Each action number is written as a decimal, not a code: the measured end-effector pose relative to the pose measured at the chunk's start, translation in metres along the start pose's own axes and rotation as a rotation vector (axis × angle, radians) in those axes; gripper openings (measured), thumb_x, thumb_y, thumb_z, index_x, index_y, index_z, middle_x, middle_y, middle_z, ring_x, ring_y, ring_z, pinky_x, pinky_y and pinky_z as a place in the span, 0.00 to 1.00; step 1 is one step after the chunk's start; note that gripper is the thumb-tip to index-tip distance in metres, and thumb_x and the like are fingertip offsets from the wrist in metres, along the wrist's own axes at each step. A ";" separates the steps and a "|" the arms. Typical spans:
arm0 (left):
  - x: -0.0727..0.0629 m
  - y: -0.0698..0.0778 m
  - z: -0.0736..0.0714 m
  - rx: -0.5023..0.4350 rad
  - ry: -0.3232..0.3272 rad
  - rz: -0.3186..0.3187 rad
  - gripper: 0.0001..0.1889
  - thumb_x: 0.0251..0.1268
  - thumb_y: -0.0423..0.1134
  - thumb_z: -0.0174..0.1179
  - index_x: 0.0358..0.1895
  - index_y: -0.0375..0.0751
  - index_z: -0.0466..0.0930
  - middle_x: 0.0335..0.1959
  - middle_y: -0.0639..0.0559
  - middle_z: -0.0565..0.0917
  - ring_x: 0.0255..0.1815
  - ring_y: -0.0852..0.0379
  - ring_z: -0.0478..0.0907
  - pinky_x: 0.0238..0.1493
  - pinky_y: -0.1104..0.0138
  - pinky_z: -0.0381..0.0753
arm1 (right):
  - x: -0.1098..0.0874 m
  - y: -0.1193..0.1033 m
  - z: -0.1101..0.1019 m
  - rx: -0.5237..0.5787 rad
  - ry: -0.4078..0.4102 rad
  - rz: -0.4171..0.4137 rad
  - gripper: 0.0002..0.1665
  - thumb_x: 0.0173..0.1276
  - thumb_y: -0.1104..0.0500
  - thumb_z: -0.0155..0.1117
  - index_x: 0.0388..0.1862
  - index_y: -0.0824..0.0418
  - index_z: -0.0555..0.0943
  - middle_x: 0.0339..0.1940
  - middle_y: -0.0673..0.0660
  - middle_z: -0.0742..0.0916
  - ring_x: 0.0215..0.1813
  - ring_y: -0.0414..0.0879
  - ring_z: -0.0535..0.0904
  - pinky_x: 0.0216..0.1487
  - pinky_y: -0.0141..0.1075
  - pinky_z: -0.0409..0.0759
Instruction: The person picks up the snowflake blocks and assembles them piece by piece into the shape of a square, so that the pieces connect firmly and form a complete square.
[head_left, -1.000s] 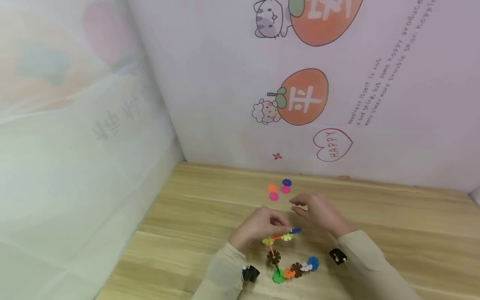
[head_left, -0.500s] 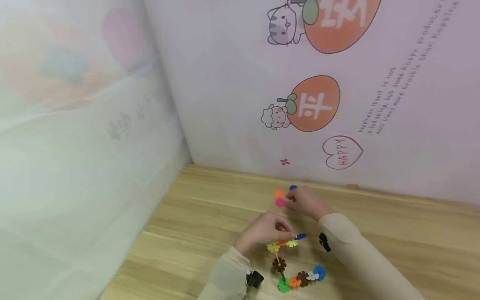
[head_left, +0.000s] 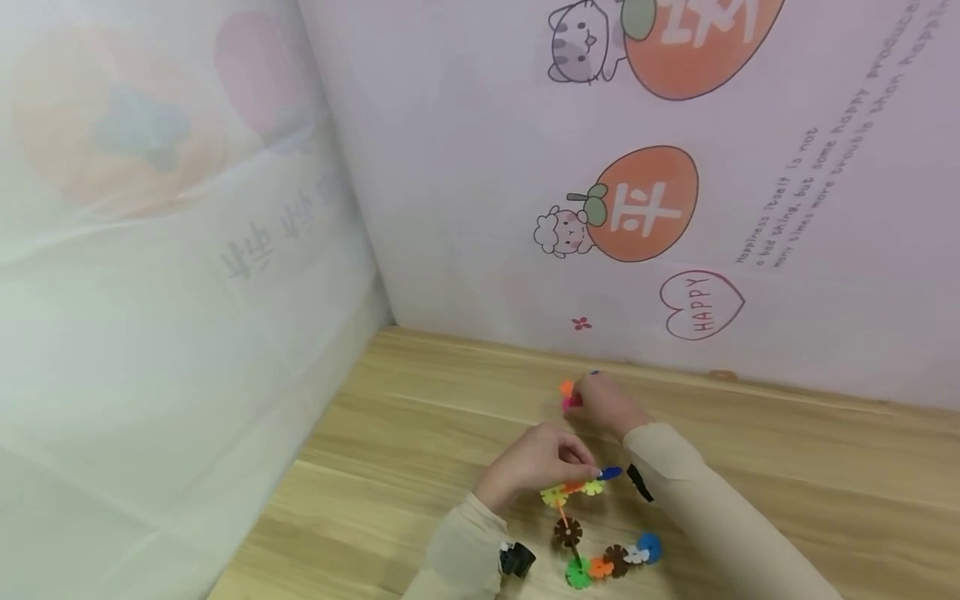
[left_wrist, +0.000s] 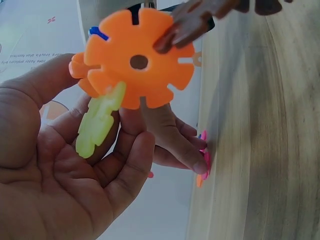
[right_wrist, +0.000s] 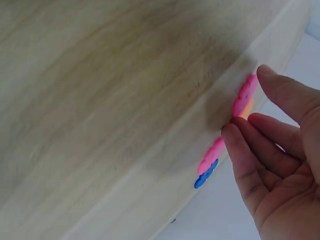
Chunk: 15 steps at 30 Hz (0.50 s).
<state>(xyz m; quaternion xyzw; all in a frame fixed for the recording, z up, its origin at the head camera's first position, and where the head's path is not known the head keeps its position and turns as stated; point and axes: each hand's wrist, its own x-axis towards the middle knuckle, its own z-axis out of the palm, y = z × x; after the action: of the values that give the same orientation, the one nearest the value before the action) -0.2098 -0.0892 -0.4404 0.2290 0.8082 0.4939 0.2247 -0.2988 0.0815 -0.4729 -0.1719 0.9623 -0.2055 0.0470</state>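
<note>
My left hand pinches one end of a chain of interlocking plastic flower discs, near a dark blue disc. From there the chain runs through yellow and orange to a brown disc, a green disc and, at its far end, a blue disc. In the left wrist view an orange disc and a yellow disc show large by the fingers. At the back, my right hand reaches over loose discs; its thumb and fingertips straddle a pink disc lying on the table.
Beside that disc lie an orange disc, a second pink disc and a blue disc. The wooden table meets a printed wall at the back and a white sheet at the left.
My right hand has moved from beside the left hand to the loose discs at the back. The left hand keeps its hold on the chain. The head view has shifted slightly.
</note>
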 end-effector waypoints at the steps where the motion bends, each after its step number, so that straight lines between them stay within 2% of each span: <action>1: 0.000 0.000 0.000 -0.002 0.000 -0.001 0.04 0.61 0.38 0.69 0.35 0.43 0.88 0.28 0.59 0.86 0.28 0.67 0.79 0.34 0.74 0.80 | 0.001 0.000 0.001 -0.003 0.010 0.000 0.20 0.63 0.63 0.68 0.14 0.58 0.72 0.12 0.48 0.70 0.17 0.40 0.62 0.21 0.30 0.63; 5: 0.000 0.000 0.001 -0.025 0.002 -0.015 0.04 0.61 0.38 0.69 0.35 0.42 0.88 0.27 0.59 0.86 0.27 0.66 0.80 0.34 0.74 0.80 | 0.003 0.000 0.002 -0.008 0.025 -0.002 0.22 0.62 0.67 0.65 0.12 0.57 0.69 0.12 0.47 0.67 0.18 0.40 0.60 0.22 0.30 0.61; 8: 0.000 0.001 0.001 -0.033 0.005 -0.020 0.04 0.61 0.37 0.69 0.35 0.42 0.88 0.27 0.58 0.86 0.27 0.66 0.80 0.33 0.73 0.80 | 0.002 0.001 0.002 0.003 0.023 -0.003 0.18 0.62 0.68 0.65 0.14 0.58 0.73 0.14 0.48 0.71 0.19 0.40 0.63 0.23 0.31 0.65; 13: 0.000 0.002 0.001 -0.019 0.007 -0.008 0.03 0.61 0.37 0.69 0.35 0.42 0.87 0.28 0.59 0.86 0.28 0.66 0.80 0.34 0.74 0.80 | -0.004 0.007 0.001 0.079 0.011 0.004 0.02 0.59 0.67 0.68 0.28 0.63 0.84 0.25 0.53 0.84 0.29 0.44 0.77 0.33 0.37 0.80; 15: 0.000 0.003 0.001 -0.011 0.005 0.001 0.03 0.61 0.37 0.69 0.35 0.42 0.87 0.28 0.59 0.86 0.28 0.67 0.80 0.35 0.74 0.80 | -0.008 0.011 0.000 0.103 0.012 0.002 0.04 0.59 0.66 0.70 0.33 0.64 0.85 0.29 0.54 0.86 0.32 0.45 0.79 0.38 0.40 0.83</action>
<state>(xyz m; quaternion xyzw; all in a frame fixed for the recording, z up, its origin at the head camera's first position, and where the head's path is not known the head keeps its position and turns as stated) -0.2086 -0.0876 -0.4381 0.2270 0.8059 0.4989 0.2238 -0.2950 0.0931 -0.4775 -0.1672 0.9508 -0.2557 0.0503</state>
